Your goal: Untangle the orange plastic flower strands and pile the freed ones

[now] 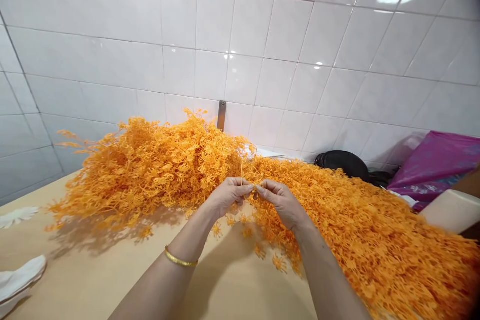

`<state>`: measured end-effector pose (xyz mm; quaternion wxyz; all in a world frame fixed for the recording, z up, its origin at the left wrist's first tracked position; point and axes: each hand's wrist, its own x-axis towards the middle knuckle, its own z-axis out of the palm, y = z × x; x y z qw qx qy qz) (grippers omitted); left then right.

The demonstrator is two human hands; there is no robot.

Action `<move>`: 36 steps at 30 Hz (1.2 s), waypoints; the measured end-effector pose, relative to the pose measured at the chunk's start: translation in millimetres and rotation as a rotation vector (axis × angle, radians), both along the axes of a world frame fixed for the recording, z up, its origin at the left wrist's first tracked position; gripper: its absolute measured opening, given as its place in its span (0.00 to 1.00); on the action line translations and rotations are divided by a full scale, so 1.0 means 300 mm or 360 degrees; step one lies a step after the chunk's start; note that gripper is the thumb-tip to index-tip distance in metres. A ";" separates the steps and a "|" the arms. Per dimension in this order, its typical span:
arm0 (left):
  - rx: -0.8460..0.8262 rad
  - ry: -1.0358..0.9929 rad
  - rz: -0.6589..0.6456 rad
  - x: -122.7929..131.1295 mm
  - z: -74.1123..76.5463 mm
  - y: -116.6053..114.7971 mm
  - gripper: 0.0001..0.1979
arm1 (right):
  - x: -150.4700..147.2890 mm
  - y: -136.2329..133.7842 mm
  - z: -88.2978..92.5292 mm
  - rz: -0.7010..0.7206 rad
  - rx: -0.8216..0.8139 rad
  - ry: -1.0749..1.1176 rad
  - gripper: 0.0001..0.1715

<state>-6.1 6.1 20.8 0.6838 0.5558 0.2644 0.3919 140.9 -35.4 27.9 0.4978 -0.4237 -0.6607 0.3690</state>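
Note:
My left hand (233, 194), with a gold bangle on its wrist, is closed in a pinch on a thin orange artificial flower stem (242, 169) that rises above the fingers. Close beside it, my right hand (278, 200) pinches a small orange flower piece (256, 189), partly hidden by the fingertips. The two hands nearly touch. Behind and left of them lies a bushy heap of orange stems with branching sprigs (157, 170). A long, low pile of loose orange flower pieces (360, 220) spreads to the right. Several single pieces (279, 262) lie on the tan table (240, 290) under my hands.
A white tiled wall (240, 25) stands behind the table, with a metal strip (221, 116) against it. At the back right are a black round case (343, 164), a purple bag (435, 165) and a cream-coloured block (452, 210). White items (22, 280) lie at the left edge.

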 end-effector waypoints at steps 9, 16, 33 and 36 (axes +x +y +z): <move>-0.0161 0.0002 0.0027 0.039 -0.013 -0.015 0.15 | -0.055 0.059 -0.087 -0.0737 0.0179 0.0009 0.14; -0.0139 -0.0183 -0.0021 -0.010 0.036 -0.010 0.12 | 0.138 0.031 -0.025 -0.1330 -0.0024 0.0597 0.08; -0.0306 -0.0188 -0.0167 0.004 -0.017 -0.002 0.12 | 0.035 -0.025 0.010 0.0198 -0.0551 0.0029 0.15; -0.0306 -0.0164 -0.0095 0.014 -0.035 -0.001 0.14 | 0.030 -0.012 -0.002 0.0121 -0.0486 0.0020 0.13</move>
